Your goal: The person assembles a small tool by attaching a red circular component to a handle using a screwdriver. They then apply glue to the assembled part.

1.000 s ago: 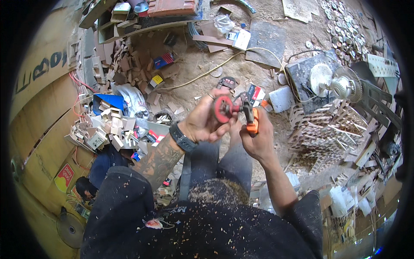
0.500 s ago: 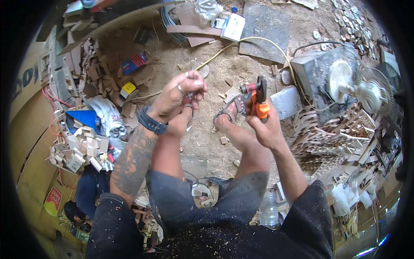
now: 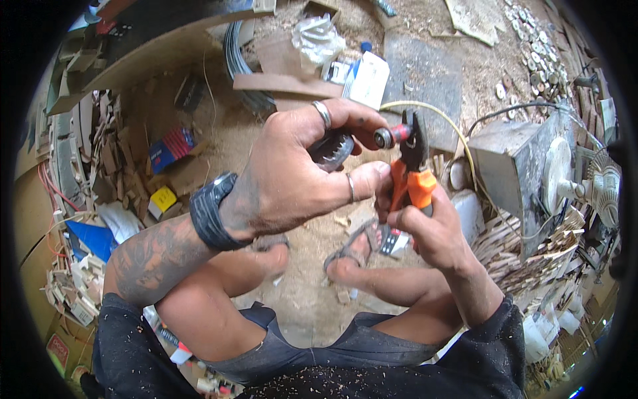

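Head view: the left hand (image 3: 282,169) is curling around a dark, rounded, toothed piece (image 3: 332,151), while the right hand (image 3: 435,229) is clasping orange-handled pliers (image 3: 420,188). A short red cylinder (image 3: 401,133) with a metal end is resting against the pliers' dark jaws, near the left fingertips. Farther out, a pale yellow cable (image 3: 446,118) is curving near a white box (image 3: 369,81).
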Tool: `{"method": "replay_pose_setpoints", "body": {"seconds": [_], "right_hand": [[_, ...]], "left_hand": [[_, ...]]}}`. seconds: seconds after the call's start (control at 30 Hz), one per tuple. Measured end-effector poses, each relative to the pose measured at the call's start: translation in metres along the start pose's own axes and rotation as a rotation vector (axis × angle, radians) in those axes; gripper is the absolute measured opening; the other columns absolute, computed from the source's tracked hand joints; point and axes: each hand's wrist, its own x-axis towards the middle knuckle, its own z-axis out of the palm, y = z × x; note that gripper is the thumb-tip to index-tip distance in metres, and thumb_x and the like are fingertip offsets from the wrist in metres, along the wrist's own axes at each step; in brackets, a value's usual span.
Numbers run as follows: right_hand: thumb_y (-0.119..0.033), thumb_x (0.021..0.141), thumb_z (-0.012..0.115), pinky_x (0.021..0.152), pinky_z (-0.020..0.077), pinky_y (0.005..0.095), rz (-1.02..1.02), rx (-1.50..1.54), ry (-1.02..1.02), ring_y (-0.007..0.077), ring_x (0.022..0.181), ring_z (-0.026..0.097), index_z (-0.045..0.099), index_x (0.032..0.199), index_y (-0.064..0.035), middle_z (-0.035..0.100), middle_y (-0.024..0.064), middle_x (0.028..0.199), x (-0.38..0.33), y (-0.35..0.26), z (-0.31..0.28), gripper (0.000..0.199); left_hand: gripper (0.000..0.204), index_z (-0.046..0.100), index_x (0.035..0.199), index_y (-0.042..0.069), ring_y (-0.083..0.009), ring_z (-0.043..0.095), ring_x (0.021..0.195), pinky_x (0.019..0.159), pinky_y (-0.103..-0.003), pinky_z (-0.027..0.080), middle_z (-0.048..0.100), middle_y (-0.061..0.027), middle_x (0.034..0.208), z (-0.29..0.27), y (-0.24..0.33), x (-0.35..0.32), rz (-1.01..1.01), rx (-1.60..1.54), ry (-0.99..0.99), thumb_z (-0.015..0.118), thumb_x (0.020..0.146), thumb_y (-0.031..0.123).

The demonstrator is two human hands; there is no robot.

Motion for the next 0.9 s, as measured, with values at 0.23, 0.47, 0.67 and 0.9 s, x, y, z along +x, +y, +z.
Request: {"method": "replay_pose_setpoints", "body": {"seconds": [0.23,0.47,0.67,0.9], "right_hand": [[0.000,0.078,0.056,0.072,0.0454,0.0285,-0.220,-0.201,0.159,0.0109,0.080,0.050,0.051,0.105,-0.0023,0.051,0.0025,0.089,0.013,-0.009,-0.001,0.027],[0.003,0.076,0.057,0.073,0.0447,0.0278,-0.367,-0.123,0.217,0.0105,0.080,0.050,0.049,0.111,-0.0036,0.051,0.0028,0.089,0.002,-0.005,-0.001,0.037],[0.000,0.075,0.058,0.068,0.0469,0.0342,-0.597,-0.512,0.404,0.0209,0.072,0.056,0.049,0.110,-0.0018,0.053,0.0080,0.083,-0.004,0.017,0.010,0.037],[-0.002,0.075,0.061,0.064,0.0485,0.0382,-0.776,-0.714,0.489,0.0268,0.068,0.056,0.048,0.120,-0.0016,0.053,0.0116,0.082,-0.002,0.035,0.025,0.047]], "left_hand": [[0.028,0.068,0.108,0.002,-0.0028,0.055,0.075,0.069,-0.019,0.047,0.066,-0.0005,0.090,-0.016,0.020,0.030,0.301,0.316,0.011,0.075,0.082,0.008],[0.032,0.066,0.111,0.000,-0.0048,0.056,0.086,0.080,-0.020,0.046,0.064,-0.0014,0.096,0.005,0.036,0.028,0.244,0.016,-0.002,0.072,0.081,0.004],[0.026,0.066,0.106,-0.004,-0.0076,0.061,0.091,0.081,-0.024,0.049,0.068,-0.0066,0.099,0.009,0.013,-0.004,0.258,0.040,0.053,0.072,0.082,0.004],[0.025,0.068,0.097,-0.004,-0.0140,0.065,0.089,0.078,-0.027,0.052,0.070,-0.0118,0.096,-0.008,0.001,-0.030,0.554,0.295,0.120,0.075,0.074,0.002]]}}
